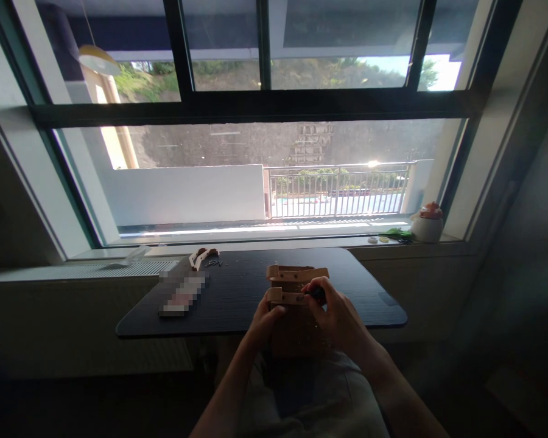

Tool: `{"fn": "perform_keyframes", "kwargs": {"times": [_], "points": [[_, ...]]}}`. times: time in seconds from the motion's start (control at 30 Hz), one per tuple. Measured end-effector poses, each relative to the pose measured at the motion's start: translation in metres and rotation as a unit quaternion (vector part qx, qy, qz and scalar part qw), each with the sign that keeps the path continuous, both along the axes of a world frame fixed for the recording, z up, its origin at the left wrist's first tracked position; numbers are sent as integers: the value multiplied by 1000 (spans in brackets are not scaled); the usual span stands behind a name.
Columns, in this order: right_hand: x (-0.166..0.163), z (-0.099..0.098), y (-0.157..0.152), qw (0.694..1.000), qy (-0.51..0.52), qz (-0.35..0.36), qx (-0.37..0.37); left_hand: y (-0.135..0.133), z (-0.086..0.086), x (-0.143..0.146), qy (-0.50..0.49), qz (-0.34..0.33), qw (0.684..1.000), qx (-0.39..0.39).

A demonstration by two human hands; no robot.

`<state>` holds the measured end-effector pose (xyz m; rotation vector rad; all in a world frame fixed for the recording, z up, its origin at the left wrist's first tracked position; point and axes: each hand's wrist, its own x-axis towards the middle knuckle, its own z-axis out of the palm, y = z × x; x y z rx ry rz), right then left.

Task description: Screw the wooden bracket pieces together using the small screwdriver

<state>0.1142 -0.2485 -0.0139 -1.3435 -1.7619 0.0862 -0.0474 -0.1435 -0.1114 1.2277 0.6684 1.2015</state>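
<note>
A brown box-like wooden piece (296,334) with two pale wooden strips across it rests at the near table edge, above my lap. My left hand (265,322) grips its left side, the thumb lying near the front strip (290,298). Farther back is the second strip (296,274), with dark holes in it. In my right hand (335,307) is a short screwdriver (317,294) with a dark and red handle. Its tip points left at the right part of the front strip; whether it sits in a screw is too small to tell.
On the dark table (242,310), a curved pale wooden part (203,258) lies at the back left beside small metal screws (214,263). A blurred-out flat item (182,295) lies at the left. A white jar (427,226) stands on the window sill.
</note>
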Motion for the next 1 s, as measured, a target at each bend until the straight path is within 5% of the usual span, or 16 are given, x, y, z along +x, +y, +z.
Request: {"fn": "perform_keyframes", "kwargs": {"times": [0.5, 0.83, 1.0], "points": [[5, 2, 6, 1000, -16, 12, -3, -5, 8, -1, 10, -10, 1000, 11], [16, 58, 2, 939, -340, 26, -49, -3, 8, 1, 0, 2, 1000, 2], [12, 65, 6, 900, -430, 55, -38, -3, 8, 1, -8, -14, 1000, -4]]}}
